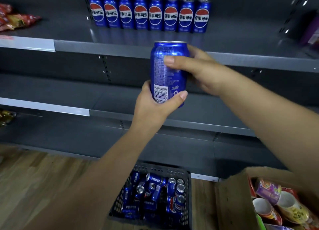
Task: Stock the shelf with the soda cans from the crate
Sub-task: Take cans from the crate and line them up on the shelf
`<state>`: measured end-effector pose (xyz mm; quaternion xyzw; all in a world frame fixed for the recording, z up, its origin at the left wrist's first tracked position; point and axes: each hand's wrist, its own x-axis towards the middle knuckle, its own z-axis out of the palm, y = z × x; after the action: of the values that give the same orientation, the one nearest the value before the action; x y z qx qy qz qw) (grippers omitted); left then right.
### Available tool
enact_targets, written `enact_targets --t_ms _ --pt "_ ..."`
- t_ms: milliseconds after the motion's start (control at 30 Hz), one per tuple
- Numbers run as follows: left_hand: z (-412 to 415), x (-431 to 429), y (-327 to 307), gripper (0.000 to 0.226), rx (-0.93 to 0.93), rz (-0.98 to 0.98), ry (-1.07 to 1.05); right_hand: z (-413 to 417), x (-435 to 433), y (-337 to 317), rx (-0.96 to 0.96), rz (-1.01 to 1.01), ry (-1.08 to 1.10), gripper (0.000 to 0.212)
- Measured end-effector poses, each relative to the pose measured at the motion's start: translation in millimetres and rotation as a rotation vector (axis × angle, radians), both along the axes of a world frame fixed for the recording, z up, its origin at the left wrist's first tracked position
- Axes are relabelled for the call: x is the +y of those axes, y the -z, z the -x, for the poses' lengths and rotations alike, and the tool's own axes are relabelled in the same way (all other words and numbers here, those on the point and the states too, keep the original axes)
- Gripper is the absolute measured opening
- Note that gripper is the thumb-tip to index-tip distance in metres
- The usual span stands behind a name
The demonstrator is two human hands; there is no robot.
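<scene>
My left hand (151,107) curled round base of upright can (165,79), thumb across front. My right hand (205,72) grips its upper half. Can held before shelf (120,48); row of cans (150,14) far behind; crate (189,191) near, below.

The shelf cans (148,14) read "百事可乐", the crate cans (155,179) read "PEPSI", and the held can (165,74) has unreadable small print.

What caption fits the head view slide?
One soda can, held upright by left hand and right hand, before the shelf.
</scene>
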<state>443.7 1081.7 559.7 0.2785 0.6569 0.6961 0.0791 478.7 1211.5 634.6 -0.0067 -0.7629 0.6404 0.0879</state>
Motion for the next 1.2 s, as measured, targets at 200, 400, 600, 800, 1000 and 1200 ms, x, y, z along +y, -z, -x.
enact_targets --t_ms 200,400,600,800,1000,1200 --pt "-7.1 -4.7 -6.0 0.043 -0.149 -0.106 0.359 -9.4 -4.7 7.6 0.004 0.419 -0.097 0.1" --pt "0.5 -5.3 -14.1 0.069 -0.043 0.105 0.34 -12.4 -20.8 8.4 0.066 0.472 0.238 0.047" --pt "2.8 -20.9 -20.4 0.043 -0.114 0.083 0.48 -16.2 -17.2 10.0 0.016 0.418 0.034 0.046" --pt "-7.0 -21.3 -19.6 0.053 -0.223 0.087 0.456 -15.7 -26.3 14.1 0.023 0.472 0.122 0.065" --pt "-15.3 -19.3 -22.7 0.047 -0.075 0.122 0.25 -23.2 -27.7 12.3 0.055 0.442 0.083 0.059" --pt "-7.7 -35.2 -32.5 0.047 -0.133 0.162 0.484 -24.9 -27.2 9.7 0.074 0.485 0.033 0.064"
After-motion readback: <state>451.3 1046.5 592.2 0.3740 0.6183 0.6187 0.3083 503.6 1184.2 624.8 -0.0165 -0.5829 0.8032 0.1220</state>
